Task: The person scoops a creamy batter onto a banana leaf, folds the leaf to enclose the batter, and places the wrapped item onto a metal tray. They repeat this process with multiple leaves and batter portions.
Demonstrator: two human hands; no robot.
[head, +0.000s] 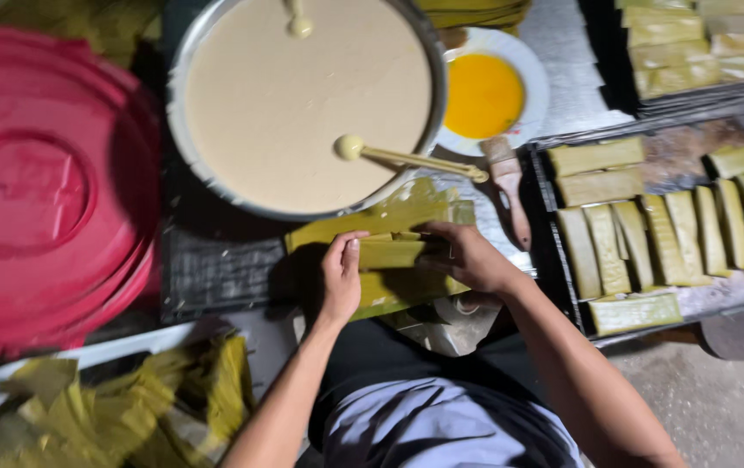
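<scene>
Food-making kitchen, batter basin (303, 104), leaf-wrapped parcels (640, 243) (rows on trays)

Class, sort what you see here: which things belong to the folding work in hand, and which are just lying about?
In use:
left hand
right hand
leaf parcel both hands fold
stack of leaf strips under it
pan of pale batter
tray of folded parcels

Lying about:
red lid
bowl of yellow liquid
brush
</scene>
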